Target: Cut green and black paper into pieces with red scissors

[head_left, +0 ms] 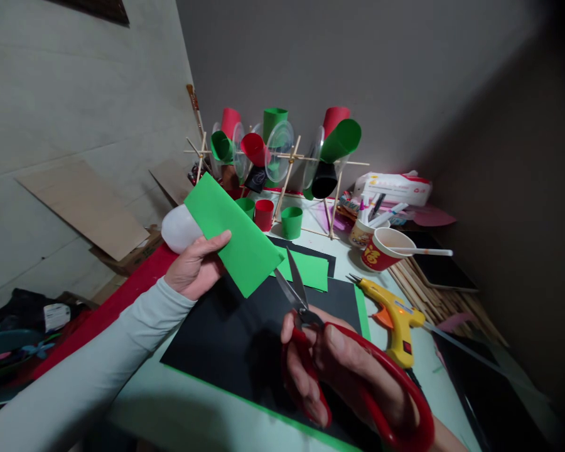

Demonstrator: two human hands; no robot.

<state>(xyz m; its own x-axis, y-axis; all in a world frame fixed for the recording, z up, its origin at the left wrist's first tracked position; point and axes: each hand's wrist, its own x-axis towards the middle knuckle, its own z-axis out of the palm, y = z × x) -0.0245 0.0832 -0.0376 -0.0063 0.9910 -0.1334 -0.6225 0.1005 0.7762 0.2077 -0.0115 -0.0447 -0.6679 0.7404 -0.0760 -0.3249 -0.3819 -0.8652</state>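
Observation:
My left hand [196, 267] pinches a green paper rectangle [238, 232], thumb on its front face, and holds it tilted above the table. In my right hand [339, 364] are red-handled scissors [301, 307]. Their blades stand apart, with the tips close to the paper's lower right corner; whether they touch it I cannot tell. Below lies a large black sheet [226, 333] with green paper showing along its edges. More green paper pieces [306, 270] rest on a smaller black piece behind the scissors.
A yellow glue gun [395, 317] lies on the right, beside a red paper cup [386, 248] and a cup of pens [365, 231]. At the back stands a stick frame [289, 164] carrying coloured paper cylinders and clear discs. Several small cups, such as a green cup [292, 223], stand before it.

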